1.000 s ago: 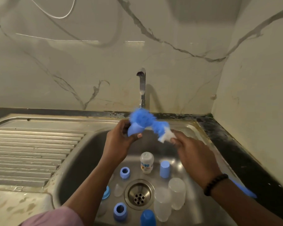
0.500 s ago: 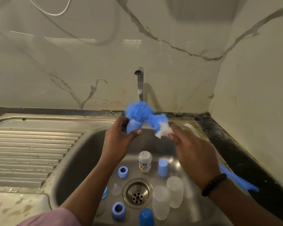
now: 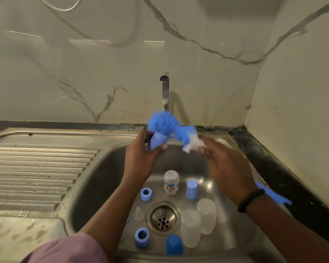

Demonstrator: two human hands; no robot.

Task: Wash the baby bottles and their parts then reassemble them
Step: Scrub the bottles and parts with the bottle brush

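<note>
Head view: left hand gripping blue cap around brush bristles; right hand pinching brush, sink at 6 o'clock.

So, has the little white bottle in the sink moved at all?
No, the white bottle stands where it did, just behind the drain.

Bottle parts crowding drain; open drainboard

Mauve sleeve on left arm; black beaded bracelet round right wrist.
</note>
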